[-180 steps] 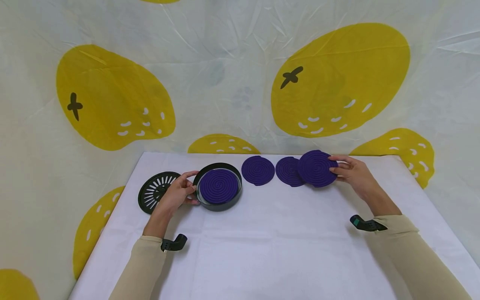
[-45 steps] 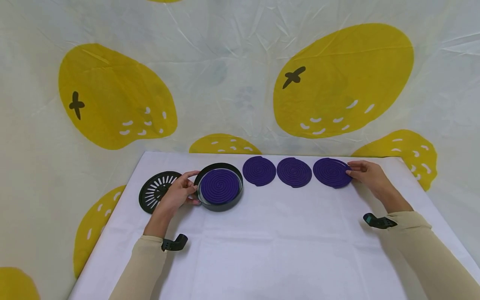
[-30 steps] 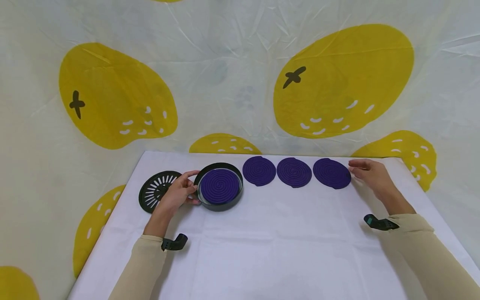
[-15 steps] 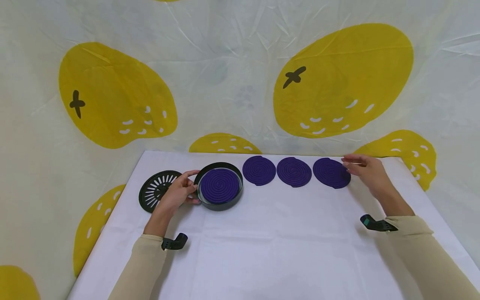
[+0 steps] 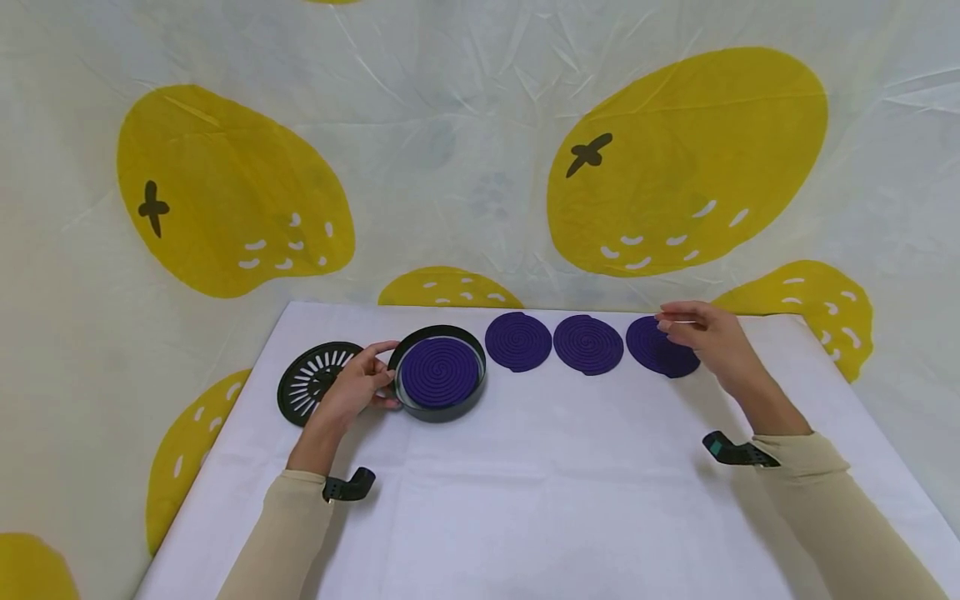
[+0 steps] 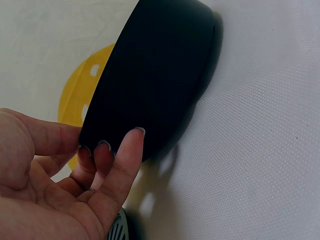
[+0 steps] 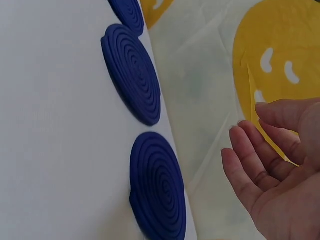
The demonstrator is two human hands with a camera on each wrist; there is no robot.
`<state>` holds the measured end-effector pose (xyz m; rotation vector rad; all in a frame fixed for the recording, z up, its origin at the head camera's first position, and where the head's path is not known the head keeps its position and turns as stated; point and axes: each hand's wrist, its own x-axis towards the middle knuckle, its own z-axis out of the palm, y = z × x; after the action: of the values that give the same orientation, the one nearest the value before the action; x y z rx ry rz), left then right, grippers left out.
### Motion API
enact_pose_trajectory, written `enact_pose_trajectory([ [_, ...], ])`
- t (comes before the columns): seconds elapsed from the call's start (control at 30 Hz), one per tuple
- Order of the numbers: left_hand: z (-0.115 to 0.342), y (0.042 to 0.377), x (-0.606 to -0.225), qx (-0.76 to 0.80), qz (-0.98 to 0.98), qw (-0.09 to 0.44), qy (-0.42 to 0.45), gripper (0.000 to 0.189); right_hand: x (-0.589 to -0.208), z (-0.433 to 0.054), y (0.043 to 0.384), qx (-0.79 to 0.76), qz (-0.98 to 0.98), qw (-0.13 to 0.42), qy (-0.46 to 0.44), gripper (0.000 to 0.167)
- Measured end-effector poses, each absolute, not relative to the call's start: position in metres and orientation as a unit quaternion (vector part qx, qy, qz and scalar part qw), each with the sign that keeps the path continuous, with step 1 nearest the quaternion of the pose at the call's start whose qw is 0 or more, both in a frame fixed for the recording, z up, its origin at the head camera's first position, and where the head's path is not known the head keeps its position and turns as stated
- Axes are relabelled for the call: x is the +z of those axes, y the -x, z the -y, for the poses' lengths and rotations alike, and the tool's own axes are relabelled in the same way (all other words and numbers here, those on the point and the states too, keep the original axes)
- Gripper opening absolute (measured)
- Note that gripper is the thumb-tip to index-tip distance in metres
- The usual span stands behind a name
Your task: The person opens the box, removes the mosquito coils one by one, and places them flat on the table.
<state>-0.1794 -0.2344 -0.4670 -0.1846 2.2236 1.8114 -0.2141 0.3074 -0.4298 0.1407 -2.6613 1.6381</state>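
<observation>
Three purple spiral coasters (image 5: 588, 344), flat, face-up

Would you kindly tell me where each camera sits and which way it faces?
Head: worn on the head, facing forward and down at the table; left hand, right hand and sleeves show.
Left wrist: on that wrist, facing the dark pan; left hand shows.
Right wrist: on that wrist, facing purple discs and backdrop; right hand shows.
Shared: head and right wrist both show purple discs and the right hand.
</observation>
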Motion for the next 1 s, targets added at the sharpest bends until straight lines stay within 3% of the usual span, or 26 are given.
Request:
enact_pose_trajectory([
  [0.7, 0.234, 0.179, -0.467, 0.621, -0.769, 0.135, 0.069, 0.054, -0.408, -0.236, 0.218, 0.526, 0.842, -0.016, -0.119, 0.04],
  [1.0, 0.234, 0.179, -0.466, 0.625, -0.767, 0.132, 0.063, 0.055, -0.41, -0.211, 0.218, 0.529, 0.837, -0.054, -0.131, 0.039],
])
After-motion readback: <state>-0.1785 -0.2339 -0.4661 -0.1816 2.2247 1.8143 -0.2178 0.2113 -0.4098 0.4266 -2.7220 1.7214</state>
